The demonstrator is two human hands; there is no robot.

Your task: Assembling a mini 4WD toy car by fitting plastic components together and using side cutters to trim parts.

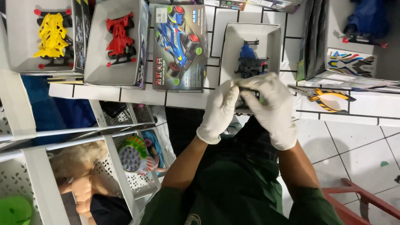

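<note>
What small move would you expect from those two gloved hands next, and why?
Probably lowering the small dark part toward the open box just above it. Both the left hand and right hand pinch it there, and the box already holds blue and black car parts, so fitting seems likely.

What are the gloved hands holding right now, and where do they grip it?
Both hands grip one small dark part: the left hand pinches its left end, the right hand wraps over its right side. What the part is cannot be told.
</note>
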